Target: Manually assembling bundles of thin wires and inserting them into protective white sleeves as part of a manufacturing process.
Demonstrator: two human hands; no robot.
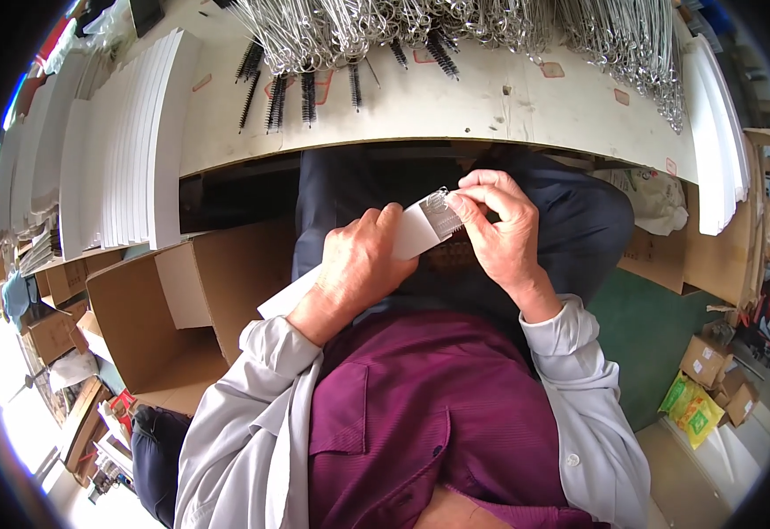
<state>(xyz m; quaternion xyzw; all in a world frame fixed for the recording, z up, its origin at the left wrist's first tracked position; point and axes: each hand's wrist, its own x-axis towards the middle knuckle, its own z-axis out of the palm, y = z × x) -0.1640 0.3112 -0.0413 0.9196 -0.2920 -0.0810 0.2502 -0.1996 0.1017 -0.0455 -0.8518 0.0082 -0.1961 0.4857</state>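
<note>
The white card sleeve (416, 231) is sitting over the lap, below the bench (455, 106) edge. The left hand (363, 264) is wrapping around its lower part in a clenched grip, while the right hand (499, 234) is pinching small wire pieces (440, 204) at its top end. Black-tipped wire brushes (314, 53) are lying heaped on the bench, white card stacks (129, 150) beside them.

A deep purple, finely ribbed shirt with a chest pocket was worn under a pale grey long-sleeved jacket, its cuffs reaching the wrists of the bare left hand (360, 262) and right hand (497, 231). Dark navy trousers were seen farther off.
</note>
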